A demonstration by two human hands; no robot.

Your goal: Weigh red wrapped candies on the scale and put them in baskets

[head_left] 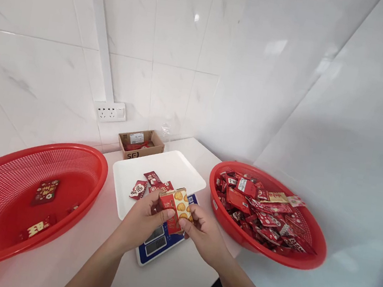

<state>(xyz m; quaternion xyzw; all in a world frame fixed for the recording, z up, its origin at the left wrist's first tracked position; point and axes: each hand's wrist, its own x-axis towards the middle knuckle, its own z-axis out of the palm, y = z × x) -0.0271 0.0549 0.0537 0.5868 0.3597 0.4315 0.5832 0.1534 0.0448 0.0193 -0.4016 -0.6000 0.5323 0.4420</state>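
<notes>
Between my two hands is a red and cream snack packet [176,207] with round golden biscuits printed on it. My left hand [145,218] pinches its left side, thumb on top. The right side is gripped by my right hand [202,230], thumb across the front. Just beneath lies a blue and white digital scale [158,248], partly covered by my hands. A white tray [174,165] rests on the scale, and several small red packets [152,185] lie on it behind my left hand.
On the right, a red plastic basket [319,249] is heaped with red packets. Another red basket [97,168] on the left holds a few packets. An open cardboard box [144,151] with red packets stands behind the tray, below a wall socket [110,112].
</notes>
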